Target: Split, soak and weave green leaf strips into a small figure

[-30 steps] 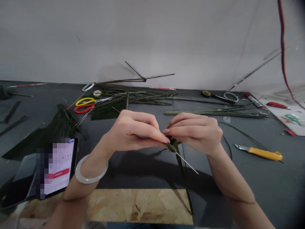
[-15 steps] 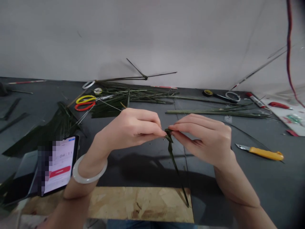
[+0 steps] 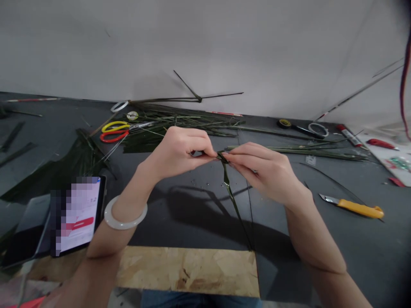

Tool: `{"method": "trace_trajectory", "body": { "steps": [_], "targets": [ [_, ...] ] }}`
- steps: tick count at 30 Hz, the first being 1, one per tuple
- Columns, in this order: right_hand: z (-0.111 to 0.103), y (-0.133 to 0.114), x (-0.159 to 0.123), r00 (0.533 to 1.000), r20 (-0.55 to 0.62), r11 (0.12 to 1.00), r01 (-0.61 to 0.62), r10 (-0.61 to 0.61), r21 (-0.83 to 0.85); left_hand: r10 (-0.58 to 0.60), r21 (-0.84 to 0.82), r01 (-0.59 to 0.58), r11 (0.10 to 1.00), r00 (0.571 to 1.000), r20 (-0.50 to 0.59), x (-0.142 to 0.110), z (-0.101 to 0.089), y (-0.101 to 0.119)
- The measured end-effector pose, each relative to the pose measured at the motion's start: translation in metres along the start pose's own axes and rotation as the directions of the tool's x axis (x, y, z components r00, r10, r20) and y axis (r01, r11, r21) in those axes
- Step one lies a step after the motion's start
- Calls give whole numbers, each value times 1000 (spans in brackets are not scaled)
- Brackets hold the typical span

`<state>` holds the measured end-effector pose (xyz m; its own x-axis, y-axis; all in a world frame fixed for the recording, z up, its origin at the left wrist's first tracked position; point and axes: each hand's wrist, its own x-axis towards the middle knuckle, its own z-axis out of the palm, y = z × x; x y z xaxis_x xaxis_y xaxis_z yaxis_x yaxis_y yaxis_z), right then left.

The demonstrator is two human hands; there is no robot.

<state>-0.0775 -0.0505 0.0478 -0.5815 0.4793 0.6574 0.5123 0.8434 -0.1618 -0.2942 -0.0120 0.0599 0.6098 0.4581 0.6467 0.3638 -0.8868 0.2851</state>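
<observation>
Between my two hands is a folded green leaf strip (image 3: 226,176), its long tail hanging down toward the front of the table. My left hand (image 3: 184,150) pinches the folded top from the left, thumb against fingertips. From the right, my right hand (image 3: 261,167) grips the same fold, its fingers pressed together. The fingertips partly hide the fold itself. Behind the hands lies a pile of narrow green leaf strips (image 3: 205,124). Scissors (image 3: 113,131) with yellow and red handles rest left of that pile.
A yellow-handled knife (image 3: 361,208) lies at right, its blade exposed and pointing left. A phone (image 3: 81,222) stands at the left front beside broad leaf pieces (image 3: 48,177). Black-and-yellow tape (image 3: 284,123) and a white ring (image 3: 119,106) sit near the wall. A wooden board (image 3: 192,269) edges the front.
Both hands have risen and shifted slightly away from me, still pinching the leaf strip. Its hanging tail has lifted off the area over the wooden board. The view has shifted a little.
</observation>
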Motion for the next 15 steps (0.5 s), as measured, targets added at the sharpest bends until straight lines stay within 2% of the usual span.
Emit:
{"method": "trace_trajectory", "body": {
  "steps": [5,10,15],
  "targets": [
    [6,12,-1,998,-21,998,56,-56,21,-49,10,50,999,998,-35,0,4,-4],
    [14,20,-1,995,-76,998,60,-59,15,-71,-10,70,997,996,-48,0,8,-7],
    [16,22,0,994,-95,998,48,-45,31,-12,7,12,1000,999,-34,0,14,-11]
  ]
}}
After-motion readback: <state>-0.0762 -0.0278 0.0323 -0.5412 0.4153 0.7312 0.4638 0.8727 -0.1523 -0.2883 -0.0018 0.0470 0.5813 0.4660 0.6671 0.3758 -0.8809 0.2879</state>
